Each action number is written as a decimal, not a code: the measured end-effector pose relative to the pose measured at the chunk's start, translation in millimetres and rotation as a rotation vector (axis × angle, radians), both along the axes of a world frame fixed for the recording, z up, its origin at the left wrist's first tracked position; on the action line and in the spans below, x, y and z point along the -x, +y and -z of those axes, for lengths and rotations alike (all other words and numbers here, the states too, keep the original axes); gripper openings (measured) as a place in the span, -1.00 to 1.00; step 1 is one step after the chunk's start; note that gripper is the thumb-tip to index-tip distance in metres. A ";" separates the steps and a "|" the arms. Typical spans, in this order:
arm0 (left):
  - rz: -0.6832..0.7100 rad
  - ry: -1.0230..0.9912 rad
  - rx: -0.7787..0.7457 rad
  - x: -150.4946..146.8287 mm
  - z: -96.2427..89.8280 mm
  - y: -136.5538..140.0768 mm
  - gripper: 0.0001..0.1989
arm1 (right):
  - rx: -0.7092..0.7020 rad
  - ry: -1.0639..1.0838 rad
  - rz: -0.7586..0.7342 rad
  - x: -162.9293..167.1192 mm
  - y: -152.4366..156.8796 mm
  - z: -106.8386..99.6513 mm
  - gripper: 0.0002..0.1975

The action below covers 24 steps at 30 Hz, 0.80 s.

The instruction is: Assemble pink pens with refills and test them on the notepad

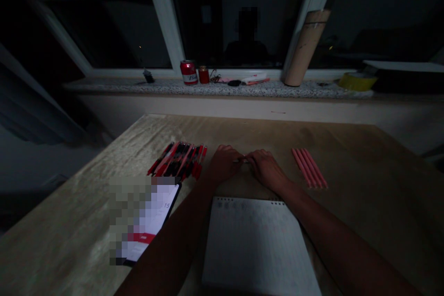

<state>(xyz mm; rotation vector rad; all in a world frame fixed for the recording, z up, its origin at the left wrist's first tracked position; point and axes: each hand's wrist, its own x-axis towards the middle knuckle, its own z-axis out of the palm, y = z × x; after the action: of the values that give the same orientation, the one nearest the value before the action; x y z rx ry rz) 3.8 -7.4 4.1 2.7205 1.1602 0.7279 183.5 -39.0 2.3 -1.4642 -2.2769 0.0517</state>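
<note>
My left hand [225, 163] and my right hand [266, 166] meet over the middle of the table, fingers closed. Between their fingertips a small, pale, slim piece [244, 160] shows; most of it is hidden and its kind is unclear. To the left of my left hand lies a cluster of red, black and pink pens [178, 159], side by side. Several pink pens [308, 167] lie in a neat slanted row to the right of my right hand. Below both hands, between my forearms, a spiral notebook [256, 245] lies open at a ruled page.
A lit phone [156, 222], partly blurred out, lies by my left forearm on the cloth-covered table [364, 226]. Along the windowsill [166, 87] stand a red can [188, 72], a small red jar [203, 75], a tall tan cylinder [307, 48] and a yellow tape roll [357, 82].
</note>
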 end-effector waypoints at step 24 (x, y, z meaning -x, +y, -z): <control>-0.130 0.041 -0.065 -1.5 -5.4 -3.9 -0.73 | -0.024 -0.041 0.115 -17.6 10.7 5.1 -0.77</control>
<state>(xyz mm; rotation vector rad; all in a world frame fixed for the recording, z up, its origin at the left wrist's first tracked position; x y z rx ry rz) 5.2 -11.3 9.5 2.7452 1.3558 0.7415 201.1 -28.2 -2.9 -1.5940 -2.2132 -0.0402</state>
